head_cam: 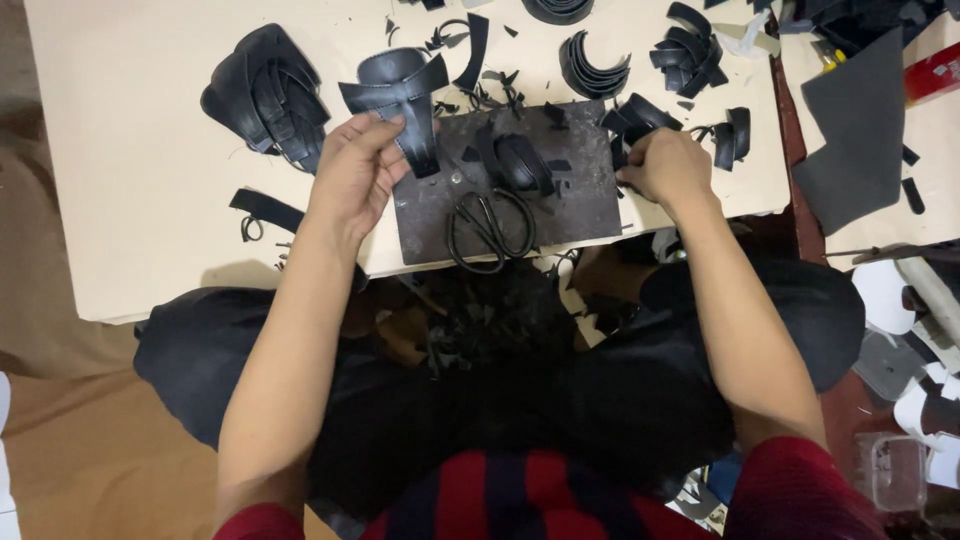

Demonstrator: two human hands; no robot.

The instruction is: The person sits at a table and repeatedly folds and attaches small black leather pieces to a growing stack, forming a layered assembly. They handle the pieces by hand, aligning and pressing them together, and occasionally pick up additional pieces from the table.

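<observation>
My left hand (pixel 352 175) is closed on a black leather piece (pixel 400 95), shaped like a wide strap, at the far left edge of the dark cutting board (pixel 590 205). It looks light, soft and bendy, so I think its flat edge is best to pinch. My right hand (pixel 668 165) pinches small black strips (pixel 632 122) by the board's right side. Black scissors (pixel 490 230) lie near on the board. More curved pieces (pixel 268 95) sit far left on the pale worktop (pixel 130 200). I see no boxes holding anything.
</observation>
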